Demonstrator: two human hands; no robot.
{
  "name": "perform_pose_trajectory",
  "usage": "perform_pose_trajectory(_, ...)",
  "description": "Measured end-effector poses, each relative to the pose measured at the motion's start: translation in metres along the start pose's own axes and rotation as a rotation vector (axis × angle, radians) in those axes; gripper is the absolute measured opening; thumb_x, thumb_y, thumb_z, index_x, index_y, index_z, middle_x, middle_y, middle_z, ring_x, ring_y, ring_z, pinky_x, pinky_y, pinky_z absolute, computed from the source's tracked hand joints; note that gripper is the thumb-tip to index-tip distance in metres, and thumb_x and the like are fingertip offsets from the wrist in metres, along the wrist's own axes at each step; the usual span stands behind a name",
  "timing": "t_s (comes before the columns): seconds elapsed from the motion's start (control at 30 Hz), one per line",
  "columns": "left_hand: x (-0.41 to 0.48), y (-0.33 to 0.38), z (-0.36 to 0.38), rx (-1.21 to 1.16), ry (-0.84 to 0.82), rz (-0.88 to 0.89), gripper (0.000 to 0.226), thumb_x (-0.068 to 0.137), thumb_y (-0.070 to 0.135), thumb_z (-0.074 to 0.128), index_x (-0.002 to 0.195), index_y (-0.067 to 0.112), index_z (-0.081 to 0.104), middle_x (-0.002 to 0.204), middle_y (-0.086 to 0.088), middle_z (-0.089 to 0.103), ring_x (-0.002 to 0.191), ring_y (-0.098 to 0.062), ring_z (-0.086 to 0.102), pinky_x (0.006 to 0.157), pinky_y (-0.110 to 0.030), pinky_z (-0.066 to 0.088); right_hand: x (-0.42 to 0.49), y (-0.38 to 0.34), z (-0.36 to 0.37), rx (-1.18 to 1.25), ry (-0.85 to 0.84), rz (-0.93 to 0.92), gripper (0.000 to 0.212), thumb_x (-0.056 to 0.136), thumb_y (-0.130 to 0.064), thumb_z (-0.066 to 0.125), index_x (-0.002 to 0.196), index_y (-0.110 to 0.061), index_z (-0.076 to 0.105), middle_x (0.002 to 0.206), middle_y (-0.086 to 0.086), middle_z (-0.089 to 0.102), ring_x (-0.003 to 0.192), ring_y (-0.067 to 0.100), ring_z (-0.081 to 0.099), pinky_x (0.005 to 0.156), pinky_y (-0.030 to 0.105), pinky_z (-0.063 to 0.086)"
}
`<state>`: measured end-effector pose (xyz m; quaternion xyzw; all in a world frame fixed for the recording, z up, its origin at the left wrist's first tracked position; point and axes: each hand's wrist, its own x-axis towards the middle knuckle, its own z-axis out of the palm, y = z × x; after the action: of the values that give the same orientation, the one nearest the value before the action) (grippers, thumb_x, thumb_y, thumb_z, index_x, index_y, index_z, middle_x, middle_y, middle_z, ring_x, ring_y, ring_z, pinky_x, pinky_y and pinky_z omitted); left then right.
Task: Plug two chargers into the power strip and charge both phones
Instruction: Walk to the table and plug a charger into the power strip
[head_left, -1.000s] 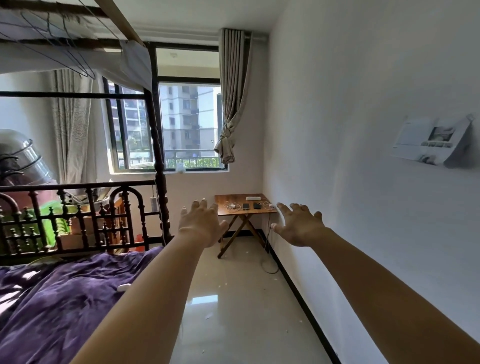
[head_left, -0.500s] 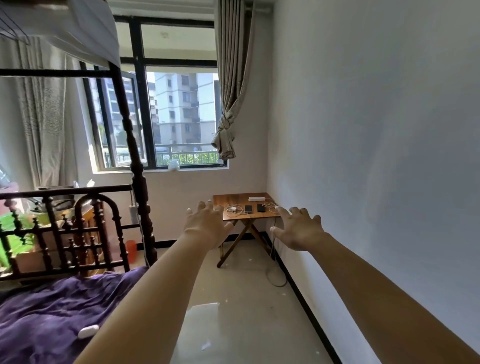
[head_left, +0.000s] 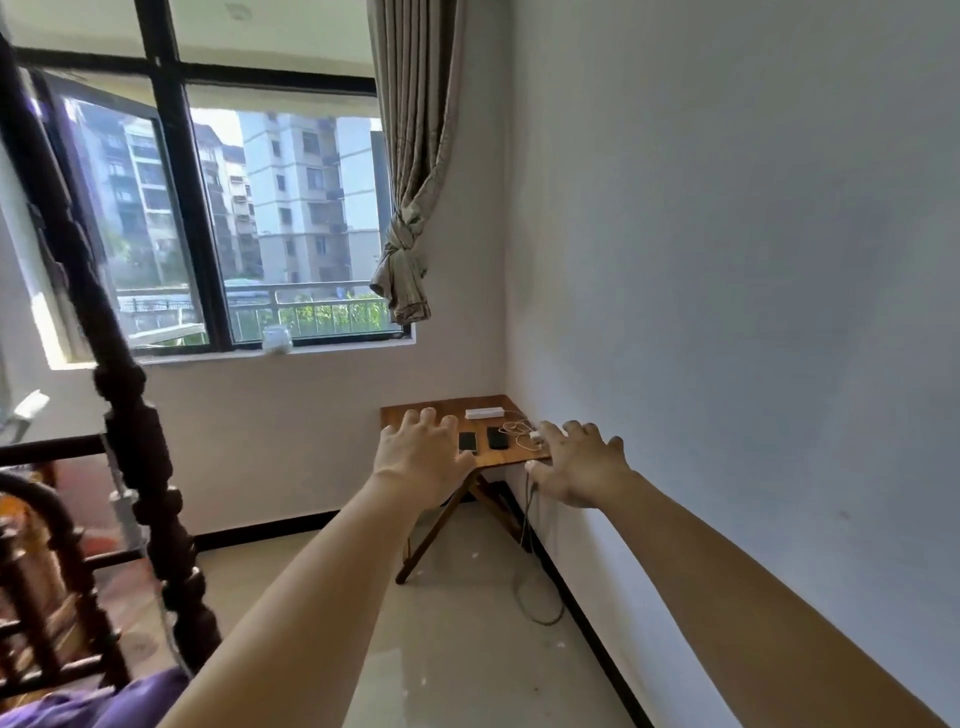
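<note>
A small wooden folding table (head_left: 415, 408) stands in the far corner under the window. On it lie a white power strip (head_left: 483, 413), two dark phones (head_left: 467, 441) (head_left: 498, 438) side by side, and a tangle of white charger cables (head_left: 521, 429) with a white charger plug (head_left: 535, 436) at the right edge. My left hand (head_left: 422, 457) and my right hand (head_left: 582, 462) are stretched out ahead of me with fingers spread, both empty. They are still some way short of the table and only overlap it in the picture.
A dark carved bed post (head_left: 130, 441) and bed rail stand at the left, with a purple blanket (head_left: 93, 706) at the bottom left. A cord (head_left: 535, 597) hangs from the table and loops on the floor by the right wall (head_left: 727, 312). A knotted curtain (head_left: 405, 260) hangs above the table.
The view has moved forward toward the table, which looks larger. The bed has slid off to the left. Both hands stay outstretched and empty.
</note>
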<state>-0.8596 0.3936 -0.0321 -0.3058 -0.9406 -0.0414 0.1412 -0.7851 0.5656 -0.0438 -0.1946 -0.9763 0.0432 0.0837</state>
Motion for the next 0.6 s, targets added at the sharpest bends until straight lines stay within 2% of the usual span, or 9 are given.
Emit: perform_pose_trajectory(0.6,0.397,-0.073,0.154,-0.05,-0.035,-0.071,0.059,0.094,0.05,0.038,0.143,0.018,0.035,0.146,-0.008,0.039,0.134,-0.029,0.033,0.105,-0.047,0.034,0.414,0.045,0.079,-0.053,-0.045,-0.018,0.063,0.094,-0.046,0.038,0.148,-0.023,0.016,0.153,0.011,0.027,0.14,0.029,0.022,0.11,0.054,0.021)
